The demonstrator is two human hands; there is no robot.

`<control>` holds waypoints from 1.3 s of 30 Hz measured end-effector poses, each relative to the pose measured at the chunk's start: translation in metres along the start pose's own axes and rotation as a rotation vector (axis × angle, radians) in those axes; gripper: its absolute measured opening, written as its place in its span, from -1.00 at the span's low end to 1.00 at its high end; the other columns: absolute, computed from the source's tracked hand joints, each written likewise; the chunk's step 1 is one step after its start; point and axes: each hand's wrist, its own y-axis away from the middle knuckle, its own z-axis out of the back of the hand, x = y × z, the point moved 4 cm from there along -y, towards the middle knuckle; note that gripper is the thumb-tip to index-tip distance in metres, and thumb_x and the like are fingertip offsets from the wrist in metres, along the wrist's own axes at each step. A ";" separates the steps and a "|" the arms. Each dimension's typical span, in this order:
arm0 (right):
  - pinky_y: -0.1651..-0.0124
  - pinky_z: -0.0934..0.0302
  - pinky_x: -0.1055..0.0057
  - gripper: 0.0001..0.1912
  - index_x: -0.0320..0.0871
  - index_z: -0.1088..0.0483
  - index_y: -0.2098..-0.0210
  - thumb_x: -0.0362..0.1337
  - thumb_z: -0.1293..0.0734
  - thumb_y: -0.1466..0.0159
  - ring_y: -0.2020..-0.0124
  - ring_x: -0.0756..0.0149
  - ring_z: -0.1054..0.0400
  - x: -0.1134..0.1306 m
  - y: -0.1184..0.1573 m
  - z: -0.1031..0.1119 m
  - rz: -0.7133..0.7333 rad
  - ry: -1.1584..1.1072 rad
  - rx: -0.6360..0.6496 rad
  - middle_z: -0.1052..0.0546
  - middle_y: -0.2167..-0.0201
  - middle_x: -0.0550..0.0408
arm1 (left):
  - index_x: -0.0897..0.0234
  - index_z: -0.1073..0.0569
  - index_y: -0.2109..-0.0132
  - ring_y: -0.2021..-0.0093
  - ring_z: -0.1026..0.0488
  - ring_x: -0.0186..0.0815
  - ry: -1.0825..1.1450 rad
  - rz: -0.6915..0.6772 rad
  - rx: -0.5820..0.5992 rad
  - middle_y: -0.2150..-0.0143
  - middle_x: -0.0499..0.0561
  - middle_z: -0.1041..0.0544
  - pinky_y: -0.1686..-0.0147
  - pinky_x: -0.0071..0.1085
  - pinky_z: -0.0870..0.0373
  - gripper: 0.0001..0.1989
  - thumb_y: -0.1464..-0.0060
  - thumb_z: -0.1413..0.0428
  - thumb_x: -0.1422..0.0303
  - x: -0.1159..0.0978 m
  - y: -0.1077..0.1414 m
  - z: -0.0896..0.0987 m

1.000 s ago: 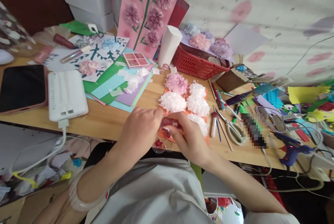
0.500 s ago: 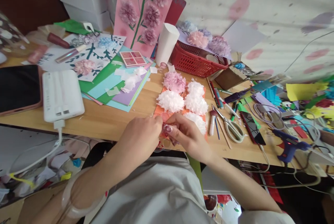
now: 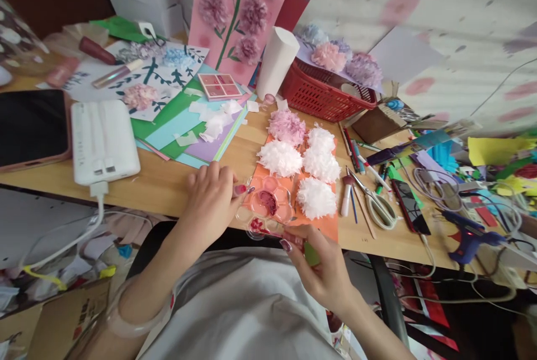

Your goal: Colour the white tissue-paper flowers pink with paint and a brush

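Observation:
A clear plastic paint palette (image 3: 283,209) with rounded wells lies at the table's front edge, partly over orange paper (image 3: 262,173). Dark red colour is smeared in its middle and in a front well. My left hand (image 3: 212,198) is closed at the palette's left edge, its thumb at the rim; the other fingertips are hidden. In my right hand (image 3: 321,265) is a thin applicator wand (image 3: 272,233) with a pinkish handle, its red tip at the front well. Behind the palette sit fluffy white paper flowers (image 3: 316,198) and a pink paper flower (image 3: 287,127).
Scissors (image 3: 380,209), a makeup brush (image 3: 346,195) and a phone (image 3: 409,206) lie to the right, with a glue gun (image 3: 470,234) beyond. A white power bank (image 3: 104,139) is at left. A red basket (image 3: 327,94) and paper roll (image 3: 277,64) stand behind.
My hands were together over the palette and have moved apart. The left went left to the palette's edge; the right came lower and right, with the wand now showing.

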 end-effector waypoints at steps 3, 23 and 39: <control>0.52 -0.17 0.46 -0.91 -0.14 -0.37 0.18 -0.31 -0.24 -0.38 0.58 0.40 -0.25 -0.003 0.007 -0.008 -0.143 -0.052 0.007 -0.40 0.56 0.20 | 0.25 -0.38 0.22 0.09 -0.41 0.00 0.008 0.012 -0.028 0.16 0.15 -0.45 0.16 -0.13 -0.31 -0.90 -0.19 -0.13 0.32 -0.004 0.000 -0.003; 0.55 0.02 0.51 -0.85 -0.12 -0.29 0.38 -0.27 -0.22 -0.33 0.62 0.48 -0.03 0.008 -0.014 -0.017 -0.327 -0.045 0.186 -0.23 0.64 0.29 | 0.27 -0.37 0.24 0.04 -0.40 0.03 0.007 -0.016 0.057 0.14 0.16 -0.46 0.14 -0.10 -0.26 -0.89 -0.24 -0.11 0.33 -0.011 -0.005 -0.006; 0.57 0.19 0.47 -0.58 -0.10 -0.08 0.59 -0.11 -0.18 -0.36 0.59 0.47 0.13 0.001 -0.027 -0.017 -0.413 0.047 0.138 -0.06 0.67 0.29 | 0.20 -0.27 0.29 0.15 -0.44 -0.13 0.239 0.013 0.001 0.28 0.00 -0.53 0.17 -0.20 -0.18 -0.86 -0.22 -0.08 0.47 -0.003 -0.006 -0.007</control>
